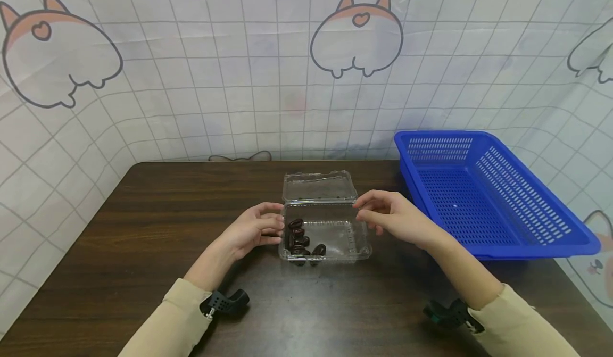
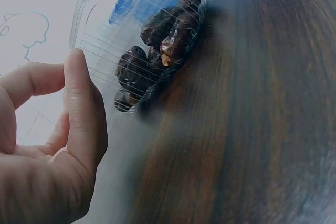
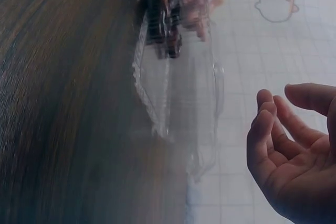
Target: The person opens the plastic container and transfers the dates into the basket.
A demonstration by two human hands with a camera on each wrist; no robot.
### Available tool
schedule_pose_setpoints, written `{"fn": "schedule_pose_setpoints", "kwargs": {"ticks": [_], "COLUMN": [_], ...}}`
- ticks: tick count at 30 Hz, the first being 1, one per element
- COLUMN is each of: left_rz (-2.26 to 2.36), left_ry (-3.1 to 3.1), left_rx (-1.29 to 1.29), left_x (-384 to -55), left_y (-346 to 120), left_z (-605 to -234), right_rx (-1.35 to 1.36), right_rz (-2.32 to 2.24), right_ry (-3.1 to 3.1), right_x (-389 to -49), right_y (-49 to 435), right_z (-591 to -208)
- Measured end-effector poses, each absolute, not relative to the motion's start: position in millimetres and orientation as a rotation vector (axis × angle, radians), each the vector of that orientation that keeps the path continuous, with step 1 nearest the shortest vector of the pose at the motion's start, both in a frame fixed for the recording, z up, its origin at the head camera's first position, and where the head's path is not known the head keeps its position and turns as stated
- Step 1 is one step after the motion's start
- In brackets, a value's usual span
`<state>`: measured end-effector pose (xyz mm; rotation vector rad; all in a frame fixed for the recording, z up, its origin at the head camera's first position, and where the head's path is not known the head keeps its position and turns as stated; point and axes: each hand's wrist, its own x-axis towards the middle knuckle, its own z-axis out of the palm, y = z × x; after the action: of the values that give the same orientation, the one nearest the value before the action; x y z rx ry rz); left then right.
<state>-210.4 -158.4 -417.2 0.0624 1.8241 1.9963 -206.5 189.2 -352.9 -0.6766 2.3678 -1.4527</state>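
Two bare hands flank a clear, rectangular plastic clamshell container (image 1: 340,234) on a dark brown, wood-grain table (image 1: 158,213), its transparent hinged lid (image 1: 318,187) thrown back toward twelve o'clock. Inside, a cluster of dark brown, glossy, wrinkled dried fruits (image 1: 300,241) gathers from seven to ten o'clock, one of them lying apart from the pile, nearer six. The left hand (image 1: 256,226) sits at the container's nine o'clock wall, its fingers lightly bent and apart, gripping nothing — whether the fingertips touch the plastic cannot be told. The right hand (image 1: 390,213) is near the rim at two o'clock, thumb and fingers parted around nothing. Farther out, also toward two o'clock — a bright blue, slotted plastic basket (image 1: 527,251). Cream-coloured sleeves (image 1: 179,304) reach in from seven and five o'clock, before a white, grid-lined cloth backdrop (image 1: 191,91) printed with cartoon animal rumps
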Motion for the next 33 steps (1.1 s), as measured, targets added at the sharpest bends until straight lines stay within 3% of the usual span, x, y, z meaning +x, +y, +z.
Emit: {"fn": "schedule_pose_setpoints", "kwargs": {"ticks": [33], "left_rz": [2.004], "left_ry": [1.812], "left_rx": [0.053], "left_x": [-210], "left_y": [-158], "left_z": [-415], "right_rx": [-0.820], "right_rz": [-1.290], "right_ry": [2.226], "right_x": [-217], "right_y": [145], "right_z": [-369]}}
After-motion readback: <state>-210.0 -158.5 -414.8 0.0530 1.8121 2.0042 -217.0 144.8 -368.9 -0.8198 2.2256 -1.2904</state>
